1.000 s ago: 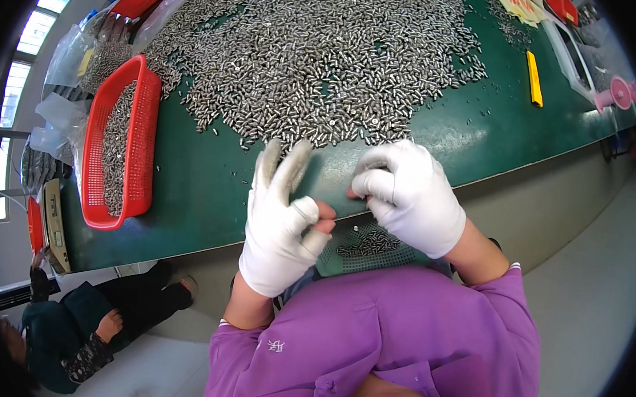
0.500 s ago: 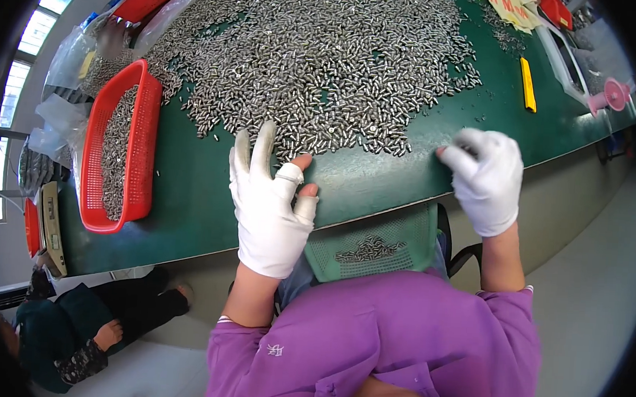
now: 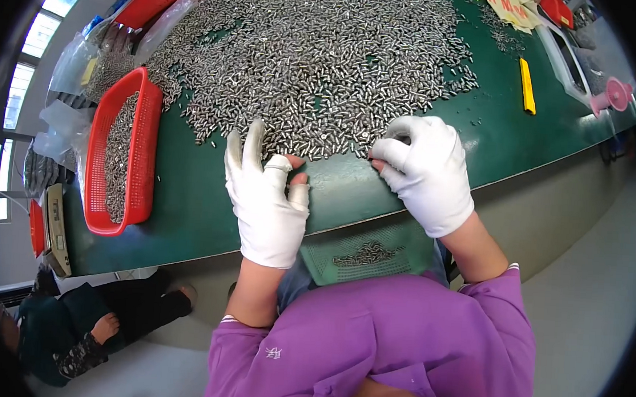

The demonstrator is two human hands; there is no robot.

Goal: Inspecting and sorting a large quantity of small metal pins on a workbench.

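Note:
A broad pile of small silvery metal cylinders (image 3: 319,67), pin-like or screw-like, covers much of the green table (image 3: 355,190). Both hands wear white gloves with bare thumb and index fingertips. My left hand (image 3: 267,213) rests at the pile's near edge, its fingers apart, two of them stretched onto the parts. To its right, my right hand (image 3: 428,176) touches the near edge of the pile, thumb and index drawn together in a pinch. Whatever lies between those fingertips is too small to make out. Below the table edge, a green basket (image 3: 315,262) on my lap holds several of the parts.
A red basket (image 3: 144,159) filled with parts stands on the left. Beyond it are plastic bags (image 3: 68,59) and a scale (image 3: 57,230). A yellow cutter-like tool (image 3: 527,86) and a pink spool-like object (image 3: 616,94) lie right. Another person (image 3: 70,329) sits at lower left.
My right hand has moved left from the bare tabletop to the pile's near edge. The left hand has barely shifted. Another person's hand at the far left has moved slightly.

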